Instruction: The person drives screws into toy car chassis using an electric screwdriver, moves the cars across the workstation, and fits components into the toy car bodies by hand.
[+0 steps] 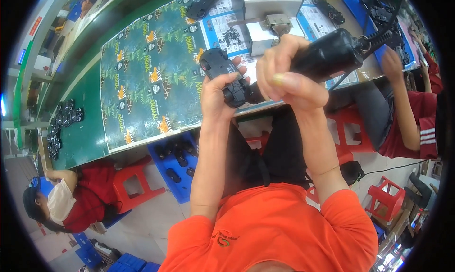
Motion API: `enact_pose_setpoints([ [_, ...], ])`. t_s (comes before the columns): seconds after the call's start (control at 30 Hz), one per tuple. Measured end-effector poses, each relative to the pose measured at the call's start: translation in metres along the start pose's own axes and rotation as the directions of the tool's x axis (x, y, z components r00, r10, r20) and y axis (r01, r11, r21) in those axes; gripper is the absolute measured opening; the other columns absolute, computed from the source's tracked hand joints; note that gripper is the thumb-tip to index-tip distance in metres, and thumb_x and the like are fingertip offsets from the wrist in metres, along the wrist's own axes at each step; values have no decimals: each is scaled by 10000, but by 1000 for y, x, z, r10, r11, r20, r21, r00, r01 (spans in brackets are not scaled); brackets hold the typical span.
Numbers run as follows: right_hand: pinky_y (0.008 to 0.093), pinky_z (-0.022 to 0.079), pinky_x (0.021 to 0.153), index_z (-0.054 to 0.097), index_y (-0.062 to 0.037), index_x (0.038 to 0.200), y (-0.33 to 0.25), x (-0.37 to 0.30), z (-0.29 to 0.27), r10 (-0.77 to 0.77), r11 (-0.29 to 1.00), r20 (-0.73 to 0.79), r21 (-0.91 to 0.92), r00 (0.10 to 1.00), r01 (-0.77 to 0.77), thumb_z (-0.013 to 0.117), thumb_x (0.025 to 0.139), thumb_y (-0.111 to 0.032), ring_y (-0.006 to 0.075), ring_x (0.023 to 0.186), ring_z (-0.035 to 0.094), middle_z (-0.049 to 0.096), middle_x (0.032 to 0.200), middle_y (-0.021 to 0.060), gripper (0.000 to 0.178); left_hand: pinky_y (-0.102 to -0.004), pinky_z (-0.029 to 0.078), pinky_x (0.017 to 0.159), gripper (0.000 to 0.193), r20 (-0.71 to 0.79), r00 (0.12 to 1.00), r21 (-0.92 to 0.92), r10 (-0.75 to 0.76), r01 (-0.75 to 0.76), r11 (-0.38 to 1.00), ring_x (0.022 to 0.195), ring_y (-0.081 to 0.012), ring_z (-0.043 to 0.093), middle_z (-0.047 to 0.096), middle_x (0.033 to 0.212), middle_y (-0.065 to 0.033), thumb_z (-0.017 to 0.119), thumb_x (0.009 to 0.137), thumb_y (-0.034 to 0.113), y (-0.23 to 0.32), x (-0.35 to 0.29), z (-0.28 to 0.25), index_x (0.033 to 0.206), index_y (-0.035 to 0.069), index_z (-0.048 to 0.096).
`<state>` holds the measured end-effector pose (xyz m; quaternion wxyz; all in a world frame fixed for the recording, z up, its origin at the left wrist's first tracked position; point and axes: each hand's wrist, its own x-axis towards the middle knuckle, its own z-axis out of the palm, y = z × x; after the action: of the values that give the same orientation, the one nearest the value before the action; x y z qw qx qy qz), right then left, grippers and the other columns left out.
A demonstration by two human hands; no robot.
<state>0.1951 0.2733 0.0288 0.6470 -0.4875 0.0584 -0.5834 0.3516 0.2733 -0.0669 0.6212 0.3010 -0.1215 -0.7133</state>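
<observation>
A black toy car [219,66] lies in the grip of my left hand [215,95], its underside with the wheels turned up. My right hand [296,80] is wrapped round a corded black electric screwdriver [327,56]. The driver's nose points left at the near end of the car; whether its tip touches cannot be made out. Just beyond my hands stands a silver metal box [272,9] with a small bracket on its front. Small dark parts [231,37] lie in a pile on the table left of that box.
The printed sheet [151,77] covers the green table. More black cars [204,3] [328,10] lie beyond. A blue tray [173,170] below the table holds dark parts. Co-workers sit at left [90,196] and right [410,115], beside red stools [135,184]. The driver's cord [384,35] runs up right.
</observation>
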Motion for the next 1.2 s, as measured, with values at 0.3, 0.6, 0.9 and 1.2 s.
enact_pose_setpoints([
  [0.3, 270, 454, 546, 488, -46, 786, 4, 3, -7, -32, 999, 68, -31, 997, 34, 656, 829, -87, 141, 494, 514, 527, 610, 57, 178, -413, 609, 755, 397, 7, 1000, 11, 22, -22, 1000, 904, -272, 693, 680, 1059, -173, 633, 808, -50, 3, 6, -1, 1197, -53, 552],
  [0.6, 261, 360, 487, 497, -64, 908, -4, -27, -18, -96, 995, 47, -18, 994, 97, 648, 914, -262, 126, 553, 443, 471, 666, 18, 249, -305, 546, 710, 345, 192, 976, 506, 102, -187, 842, 761, -147, 669, 687, 901, -59, 734, 907, 290, 22, -14, 12, 1110, 22, 651],
  [0.9, 251, 353, 529, 499, -38, 926, -12, -32, -79, -102, 979, -19, -180, 995, 97, 587, 949, -186, 129, 580, 427, 440, 677, 37, 174, -453, 438, 949, 989, 643, 748, 333, -164, -467, -819, 1086, -292, 588, 595, 1094, -103, 760, 620, 653, 203, -54, -110, 1404, 101, 515],
  [1.2, 254, 349, 531, 506, -37, 957, -1, -25, -85, -58, 975, -28, -215, 998, 51, 546, 973, -151, 118, 587, 419, 423, 697, 29, 122, -547, 239, 1165, 925, 489, 462, 738, 740, 233, -633, 1431, -450, 271, 307, 1543, -279, 794, 766, 542, 272, -105, -247, 1444, 23, 440],
])
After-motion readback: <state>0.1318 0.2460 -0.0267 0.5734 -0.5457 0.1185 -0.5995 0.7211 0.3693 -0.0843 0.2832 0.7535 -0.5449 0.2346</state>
